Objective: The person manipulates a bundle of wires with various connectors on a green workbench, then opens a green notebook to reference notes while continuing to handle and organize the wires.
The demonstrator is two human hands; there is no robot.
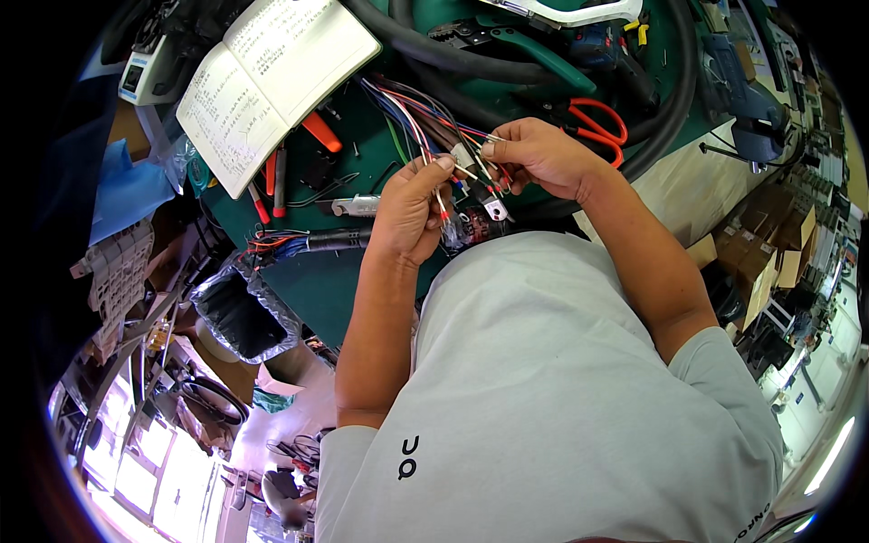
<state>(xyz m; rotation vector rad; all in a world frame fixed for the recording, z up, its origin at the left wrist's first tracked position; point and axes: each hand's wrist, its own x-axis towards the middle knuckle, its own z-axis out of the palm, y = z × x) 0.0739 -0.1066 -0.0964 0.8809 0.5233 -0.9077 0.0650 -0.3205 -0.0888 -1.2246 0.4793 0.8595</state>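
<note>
A bundle of thin coloured wires [398,107] fans out from a cable over the green bench, and both hands are at its loose ends. My left hand [407,210] pinches several wires between thumb and fingers, their red-tipped ends pointing down past the fingers. Just to its right, my right hand [532,156] is closed in a pinch on other wires of the same bundle. Between and below the hands hangs a metal cable lug [494,210]. A small clear bag [462,228] with reddish parts lies close to my body.
An open handwritten notebook [272,81] lies at the left. Thick black cable [453,56] loops around the bench. Red-handled scissors [599,132], a green-handled tool [543,56], a drill [615,63] and a utility knife [353,206] lie about. A lined bin [249,312] stands below the bench's left edge.
</note>
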